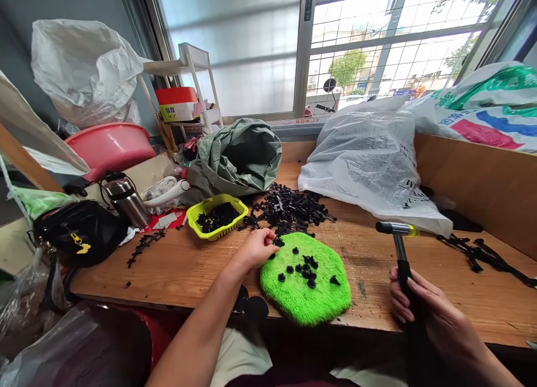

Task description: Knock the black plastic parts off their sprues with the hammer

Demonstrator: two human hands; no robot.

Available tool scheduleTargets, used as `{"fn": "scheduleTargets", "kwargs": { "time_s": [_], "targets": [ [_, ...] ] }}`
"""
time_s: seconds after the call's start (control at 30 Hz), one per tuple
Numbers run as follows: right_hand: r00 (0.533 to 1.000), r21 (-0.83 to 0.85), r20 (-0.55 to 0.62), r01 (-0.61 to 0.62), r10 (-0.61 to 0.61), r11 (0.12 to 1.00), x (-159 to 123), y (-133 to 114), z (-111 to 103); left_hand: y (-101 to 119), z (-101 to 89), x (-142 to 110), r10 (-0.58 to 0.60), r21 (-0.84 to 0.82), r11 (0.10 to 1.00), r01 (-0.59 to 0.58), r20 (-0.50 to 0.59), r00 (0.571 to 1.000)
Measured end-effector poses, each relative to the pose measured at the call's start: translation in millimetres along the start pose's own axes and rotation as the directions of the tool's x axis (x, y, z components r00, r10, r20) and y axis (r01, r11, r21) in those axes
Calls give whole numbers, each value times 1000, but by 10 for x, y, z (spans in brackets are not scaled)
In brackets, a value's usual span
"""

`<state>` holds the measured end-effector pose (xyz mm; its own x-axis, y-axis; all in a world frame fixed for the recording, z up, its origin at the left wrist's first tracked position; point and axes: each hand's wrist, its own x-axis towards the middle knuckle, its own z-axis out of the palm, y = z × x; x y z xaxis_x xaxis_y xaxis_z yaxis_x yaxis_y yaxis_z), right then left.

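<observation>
On my feed, working from the left, a short black plastic runner [145,247] lies on the wooden workbench [126,281], just beside a black bag [79,230]. Next comes a yellow plastic basket [217,218], holding a pile of small black pieces. Behind it, a loose heap of black plastic parts [285,208] is spread across the bench.

The left hand [251,250] rests at the upper left edge of a shaggy green pad [306,292]. Its fingers [262,242] curl narrowly toward a small black plastic stud [278,242] at their tips, but I can't tell whether they are gripping it. More studs [306,269] are scattered over the pad, most in a loose cluster near the middle, some with their stems up and others tipped over. They look matte and mushroom-shaped.

To the right of the pad, the right hand [432,314] is wrapped firmly around the black handle of a small hammer [400,253], holding it upright above the bench, well apart from the studs. Its metal head has a yellow tip. Further right, tangled black plastic runners [482,254] lie on the bench.
</observation>
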<state>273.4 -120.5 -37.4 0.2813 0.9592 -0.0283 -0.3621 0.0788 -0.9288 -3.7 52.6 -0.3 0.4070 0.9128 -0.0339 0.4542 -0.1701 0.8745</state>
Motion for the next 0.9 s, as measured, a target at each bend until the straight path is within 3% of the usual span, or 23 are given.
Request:
{"fn": "scheduleTargets", "kwargs": {
  "time_s": [0.1, 0.2, 0.27, 0.5, 0.9],
  "targets": [
    [1000, 0, 2, 0, 0, 1000, 15, 15, -7, 33, 60, -58, 14, -194, 981, -29, -79, 997],
    [1000, -1, 3, -6, 6, 1000, 31, 31, -26, 70, 130, -51, -9, -433, 901, 28, 46, 999],
    [1000, -3, -1, -9, 9, 1000, 35, 36, -36, 77, 177, -22, -42, -500, 862, 85, 98, 994],
    [999, -18, -7, -34, 34, 999, 14, 10, -14, 92, 226, -3, -176, -499, 839, 216, 127, 976],
    [998, -8, -36, -43, 42, 999, -8, -7, 11, 99, 251, 5, -191, -455, 864, 215, 99, 977]
  ]
}}
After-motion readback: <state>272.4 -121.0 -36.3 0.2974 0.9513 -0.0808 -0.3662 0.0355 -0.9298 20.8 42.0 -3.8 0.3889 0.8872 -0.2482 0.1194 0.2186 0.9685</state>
